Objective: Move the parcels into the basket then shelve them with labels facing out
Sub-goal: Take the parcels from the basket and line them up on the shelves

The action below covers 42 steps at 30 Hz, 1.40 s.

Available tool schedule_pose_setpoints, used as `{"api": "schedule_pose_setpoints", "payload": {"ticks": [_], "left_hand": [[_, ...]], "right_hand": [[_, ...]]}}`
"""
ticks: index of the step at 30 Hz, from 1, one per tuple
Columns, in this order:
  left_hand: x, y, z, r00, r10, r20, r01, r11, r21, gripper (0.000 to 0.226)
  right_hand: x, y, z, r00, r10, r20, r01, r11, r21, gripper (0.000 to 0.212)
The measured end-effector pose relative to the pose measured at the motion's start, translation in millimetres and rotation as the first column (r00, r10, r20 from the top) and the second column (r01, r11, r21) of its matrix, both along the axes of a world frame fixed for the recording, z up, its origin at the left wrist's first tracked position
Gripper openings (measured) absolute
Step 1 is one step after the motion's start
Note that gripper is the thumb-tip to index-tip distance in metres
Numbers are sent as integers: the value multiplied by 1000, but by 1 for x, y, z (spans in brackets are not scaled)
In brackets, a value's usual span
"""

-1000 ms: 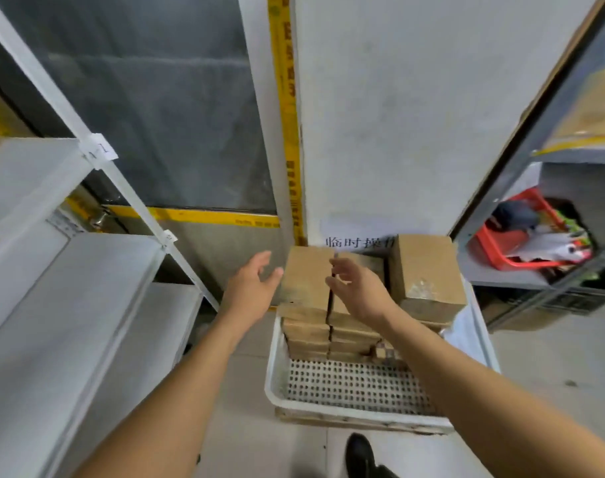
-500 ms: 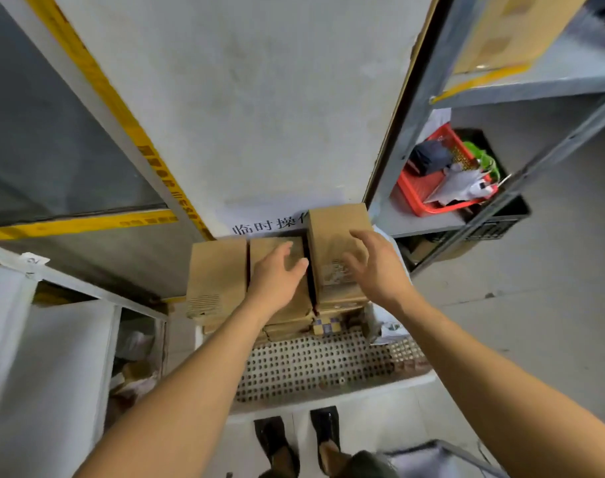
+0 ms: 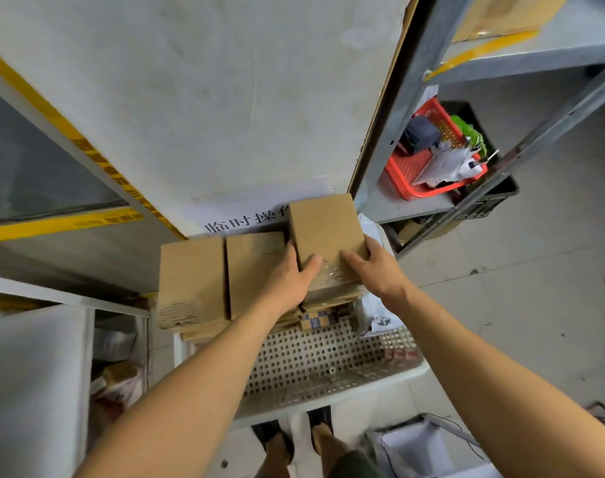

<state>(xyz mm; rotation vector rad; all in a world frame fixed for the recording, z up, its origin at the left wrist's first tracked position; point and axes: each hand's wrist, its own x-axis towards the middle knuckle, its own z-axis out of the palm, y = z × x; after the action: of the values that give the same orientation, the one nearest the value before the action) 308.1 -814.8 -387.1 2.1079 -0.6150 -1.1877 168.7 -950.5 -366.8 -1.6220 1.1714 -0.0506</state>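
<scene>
With my left hand and right hand clasping the top parcel in the basket, I'd lift it straight, label outward.

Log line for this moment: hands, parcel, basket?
left hand: grips top right parcel | right hand: grips same parcel | basket: parcels stacked at far end | shelving: not begun

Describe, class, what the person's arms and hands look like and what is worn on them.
Both forearms are bare, with no sleeves in view. The left hand and the right hand wear no gloves; no watch, ring or bracelet shows on either. No markings or cables are visible on the arms.
</scene>
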Motion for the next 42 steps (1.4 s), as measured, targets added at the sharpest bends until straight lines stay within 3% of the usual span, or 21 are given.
{"api": "schedule_pose_setpoints", "payload": {"ticks": [4, 8, 13, 17, 19, 20, 22, 24, 29, 31, 35, 38, 42], "left_hand": [[-1, 7, 8, 1000, 0, 22, 2, 996, -94, 76], [8, 18, 20, 992, 123, 23, -117, 973, -199, 81], [13, 49, 40, 961, 243, -129, -270, 927, -262, 104], [15, 74, 54, 932, 360, 51, -338, 909, -243, 115], [14, 85, 64, 910, 348, 224, -303, 929, -214, 116], [13, 90, 70, 895, 325, 305, -278, 942, -189, 116], [8, 97, 82, 860, 266, 436, -210, 962, -174, 116], [-1, 106, 92, 849, 241, 471, -151, 963, -222, 111], [-9, 132, 97, 900, 302, 315, -141, 884, -445, 70], [-8, 140, 102, 924, 285, 253, -132, 861, -491, 60], [-8, 157, 118, 932, 234, 277, -81, 879, -470, 55], [-4, 172, 120, 941, 211, 265, -69, 885, -461, 60], [17, 188, 116, 869, 378, 318, -275, 905, -324, 70]], "right_hand": [[-2, 6, -3, 986, -76, 145, 75, 997, 14, 45], [-1, 14, 7, 937, -164, 309, 126, 982, 140, 39], [-4, 32, 22, 940, -93, 329, 44, 987, 156, 43], [0, 62, 36, 993, 47, 105, -21, 972, -235, 66], [4, 82, 51, 986, 106, 131, -65, 956, -285, 62], [7, 92, 58, 974, 125, 192, -82, 973, -216, 58], [17, 113, 75, 929, 70, 363, -106, 991, 79, 57], [24, 125, 88, 877, 2, 480, -154, 948, 277, 57], [31, 130, 92, 793, -69, 605, -211, 901, 379, 37], [32, 132, 92, 787, -22, 616, -245, 906, 346, 35], [40, 137, 98, 771, 110, 628, -314, 923, 223, 18], [44, 139, 99, 774, 141, 617, -351, 907, 232, 30], [45, 137, 85, 841, 31, 540, -305, 851, 427, 59]]}}
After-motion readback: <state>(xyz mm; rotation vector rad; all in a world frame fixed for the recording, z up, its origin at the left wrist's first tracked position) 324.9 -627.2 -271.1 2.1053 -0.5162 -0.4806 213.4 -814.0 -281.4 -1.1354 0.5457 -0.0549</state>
